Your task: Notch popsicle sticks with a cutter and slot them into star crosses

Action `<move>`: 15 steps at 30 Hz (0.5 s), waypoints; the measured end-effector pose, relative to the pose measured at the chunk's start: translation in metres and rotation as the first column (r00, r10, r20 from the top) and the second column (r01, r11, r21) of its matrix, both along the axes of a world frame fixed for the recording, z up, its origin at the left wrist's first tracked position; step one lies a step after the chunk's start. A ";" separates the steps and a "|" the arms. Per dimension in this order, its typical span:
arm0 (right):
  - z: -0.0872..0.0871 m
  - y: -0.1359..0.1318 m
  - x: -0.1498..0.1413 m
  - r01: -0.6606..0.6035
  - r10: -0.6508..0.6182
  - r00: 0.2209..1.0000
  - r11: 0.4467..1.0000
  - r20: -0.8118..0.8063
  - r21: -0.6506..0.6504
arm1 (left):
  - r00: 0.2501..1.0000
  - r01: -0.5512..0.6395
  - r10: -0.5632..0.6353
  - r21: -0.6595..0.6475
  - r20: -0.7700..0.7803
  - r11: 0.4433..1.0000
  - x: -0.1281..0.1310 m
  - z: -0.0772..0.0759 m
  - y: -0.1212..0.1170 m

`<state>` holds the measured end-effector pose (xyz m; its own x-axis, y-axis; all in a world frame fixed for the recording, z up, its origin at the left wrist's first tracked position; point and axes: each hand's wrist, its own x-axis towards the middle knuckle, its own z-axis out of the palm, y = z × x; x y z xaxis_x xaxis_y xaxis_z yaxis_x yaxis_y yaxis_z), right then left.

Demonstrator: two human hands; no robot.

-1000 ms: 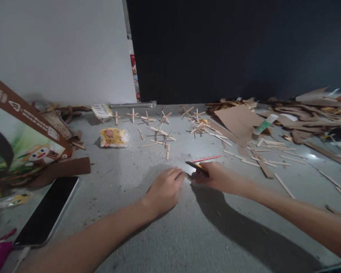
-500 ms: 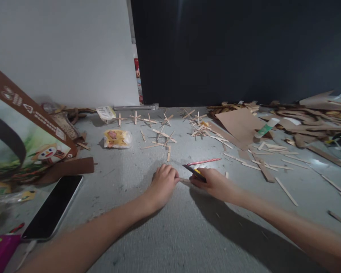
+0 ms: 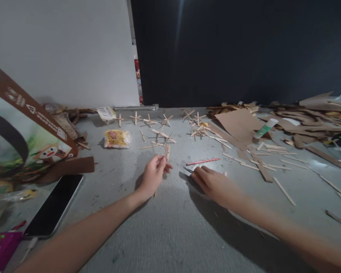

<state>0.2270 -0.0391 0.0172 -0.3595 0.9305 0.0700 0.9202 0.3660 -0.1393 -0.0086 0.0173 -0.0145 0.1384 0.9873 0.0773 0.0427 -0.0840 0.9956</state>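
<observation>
My left hand (image 3: 152, 175) is turned partly on its side, thumb and fingers pinched together around a thin wooden stick (image 3: 155, 193), whose end shows below the palm. Most of that stick is hidden by the hand. Just beyond my fingertips lies a short wooden piece (image 3: 168, 151). My right hand (image 3: 211, 185) rests low over the table, its fingers closed on a utility knife (image 3: 189, 170). Only the knife's front end sticks out to the left; its handle is covered. A red striped pencil (image 3: 203, 162) lies right behind my right hand.
Several crossed-stick pieces (image 3: 135, 118) stand along the back. Loose sticks (image 3: 284, 191), brown cardboard (image 3: 235, 125) and a glue stick (image 3: 266, 128) lie at right. A yellow packet (image 3: 118, 139), a phone (image 3: 53, 206) and a printed bag (image 3: 45, 132) are at left.
My left hand has lifted and rolled over, moving slightly left, away from the knife. My right hand has lowered the knife, which now lies flatter and is more covered by the fingers.
</observation>
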 end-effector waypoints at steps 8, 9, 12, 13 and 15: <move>-0.002 0.020 -0.036 -0.316 0.304 0.949 0.918 0.087 0.239 | 0.910 -0.083 0.110 -0.086 0.399 0.993 -0.008 0.001 0.026; 0.000 0.024 -0.044 -0.369 0.364 0.929 0.898 0.069 0.237 | 0.899 -0.110 0.136 -0.085 0.417 0.990 -0.009 0.001 0.027; 0.002 0.037 -0.065 -0.598 0.602 0.797 0.779 0.046 0.188 | 0.882 -0.201 0.214 -0.075 0.421 0.977 -0.009 -0.001 0.027; 0.001 0.040 -0.071 -0.648 0.654 0.756 0.742 0.026 0.173 | 0.882 -0.225 0.234 -0.070 0.409 0.972 -0.009 -0.001 0.026; -0.001 0.044 -0.080 -0.674 0.682 0.731 0.726 -0.015 0.139 | 0.889 -0.254 0.256 -0.056 0.380 0.966 -0.009 -0.002 0.025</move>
